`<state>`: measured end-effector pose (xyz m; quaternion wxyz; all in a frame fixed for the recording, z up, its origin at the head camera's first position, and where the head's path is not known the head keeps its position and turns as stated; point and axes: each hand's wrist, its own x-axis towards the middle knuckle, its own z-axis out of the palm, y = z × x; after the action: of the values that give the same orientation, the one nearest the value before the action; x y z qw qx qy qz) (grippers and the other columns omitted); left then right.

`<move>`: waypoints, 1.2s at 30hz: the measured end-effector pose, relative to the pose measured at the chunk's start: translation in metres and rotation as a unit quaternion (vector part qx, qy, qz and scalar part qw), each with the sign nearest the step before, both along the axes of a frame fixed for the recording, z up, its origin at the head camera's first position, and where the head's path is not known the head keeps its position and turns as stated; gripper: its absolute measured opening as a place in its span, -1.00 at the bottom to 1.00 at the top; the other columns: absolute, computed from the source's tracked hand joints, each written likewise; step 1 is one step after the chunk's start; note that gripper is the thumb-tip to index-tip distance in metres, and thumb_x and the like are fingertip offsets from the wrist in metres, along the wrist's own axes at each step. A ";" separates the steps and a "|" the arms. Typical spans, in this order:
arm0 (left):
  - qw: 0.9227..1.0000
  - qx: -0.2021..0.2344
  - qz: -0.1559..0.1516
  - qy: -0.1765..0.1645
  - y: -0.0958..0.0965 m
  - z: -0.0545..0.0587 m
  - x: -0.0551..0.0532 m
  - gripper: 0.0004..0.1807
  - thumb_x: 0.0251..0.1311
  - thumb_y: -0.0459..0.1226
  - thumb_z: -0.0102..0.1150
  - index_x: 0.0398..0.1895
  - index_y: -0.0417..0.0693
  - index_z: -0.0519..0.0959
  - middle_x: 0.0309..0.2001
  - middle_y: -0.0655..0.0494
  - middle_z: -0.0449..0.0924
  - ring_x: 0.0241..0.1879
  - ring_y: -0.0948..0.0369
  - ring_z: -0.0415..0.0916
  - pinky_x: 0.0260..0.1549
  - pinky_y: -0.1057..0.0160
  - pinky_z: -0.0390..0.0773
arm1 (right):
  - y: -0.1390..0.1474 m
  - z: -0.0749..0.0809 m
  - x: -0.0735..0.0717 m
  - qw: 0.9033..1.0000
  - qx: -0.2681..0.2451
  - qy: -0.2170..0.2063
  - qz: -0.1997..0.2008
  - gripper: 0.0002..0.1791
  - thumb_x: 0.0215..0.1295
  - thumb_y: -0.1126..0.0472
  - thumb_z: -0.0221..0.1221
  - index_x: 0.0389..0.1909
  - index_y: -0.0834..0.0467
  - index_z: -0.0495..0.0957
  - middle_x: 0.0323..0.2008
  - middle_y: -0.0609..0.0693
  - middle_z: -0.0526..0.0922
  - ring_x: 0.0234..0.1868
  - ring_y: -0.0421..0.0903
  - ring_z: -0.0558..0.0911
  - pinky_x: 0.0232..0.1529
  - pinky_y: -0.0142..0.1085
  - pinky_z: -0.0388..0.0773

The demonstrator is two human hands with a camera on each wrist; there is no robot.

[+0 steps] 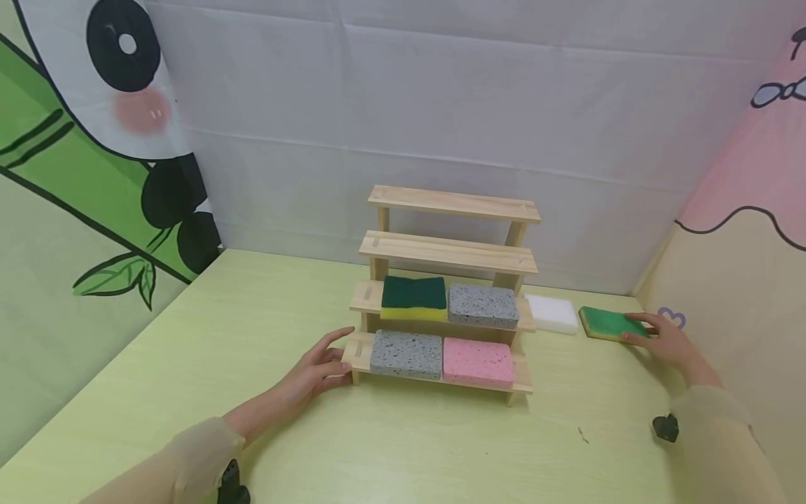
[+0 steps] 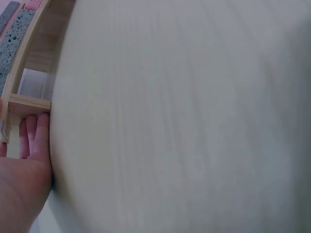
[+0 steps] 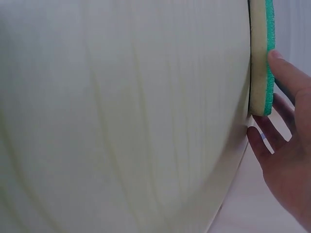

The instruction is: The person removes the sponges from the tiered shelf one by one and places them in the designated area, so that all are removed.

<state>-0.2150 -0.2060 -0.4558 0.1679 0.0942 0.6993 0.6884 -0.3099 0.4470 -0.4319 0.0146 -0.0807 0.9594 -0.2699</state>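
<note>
My left hand (image 1: 310, 372) is at the left end of the stepped wooden rack (image 1: 450, 252). Its straight fingers touch the lowest step's end and, in the left wrist view, the rack's leg (image 2: 30, 103). On that step sit a grey speckled sponge (image 1: 406, 354) and a pink one (image 1: 478, 362). At the far right, my right hand (image 1: 669, 343) pinches the right end of a green-topped sponge (image 1: 606, 323) between thumb and index finger. This sponge lies on the table, its pale side (image 3: 258, 63) showing in the right wrist view. The other fingers spread beyond its end.
The second step carries a dark green and yellow sponge (image 1: 413, 297) and another grey sponge (image 1: 483, 305). A white sponge (image 1: 551, 313) lies on the table (image 1: 415, 448) between rack and green-topped sponge. Printed cloth walls (image 1: 441, 105) stand behind and at both sides.
</note>
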 end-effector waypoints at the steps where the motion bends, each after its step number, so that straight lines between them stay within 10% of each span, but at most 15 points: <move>1: 1.000 0.000 0.000 0.000 0.000 0.000 0.000 -0.20 0.35 -0.26 0.12 0.56 0.19 -0.02 0.17 -0.05 0.42 0.09 0.19 0.54 0.13 0.20 0.60 | 0.000 0.000 0.000 1.000 0.001 -0.001 -0.001 -0.28 0.42 0.01 0.14 0.38 0.42 0.21 0.32 0.63 0.07 0.19 0.64 0.31 0.10 0.40 0.32; 22: 1.000 -0.001 0.001 0.000 0.000 0.002 0.002 -0.21 0.36 -0.26 0.11 0.56 0.17 -0.02 0.19 -0.07 0.42 0.10 0.19 0.54 0.15 0.18 0.59 | 0.000 0.000 -0.002 1.000 -0.018 0.015 0.009 -0.26 0.43 -0.01 0.12 0.41 0.39 0.16 0.41 0.58 0.00 0.27 0.66 0.16 0.12 0.50 0.18; 36: 1.000 0.002 -0.002 0.002 0.000 0.000 0.000 -0.20 0.36 -0.26 0.11 0.57 0.16 -0.03 0.17 -0.05 0.43 0.09 0.19 0.54 0.13 0.20 0.59 | -0.039 0.032 -0.007 0.994 -0.028 0.104 0.021 -0.32 0.44 0.00 0.12 0.39 0.34 0.25 0.39 0.49 0.19 0.35 0.52 0.18 0.14 0.43 0.28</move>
<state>-0.2155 -0.2060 -0.4558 0.1675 0.0977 0.6982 0.6892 -0.3168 0.4081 -0.3995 -0.0821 -0.1285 0.9458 -0.2869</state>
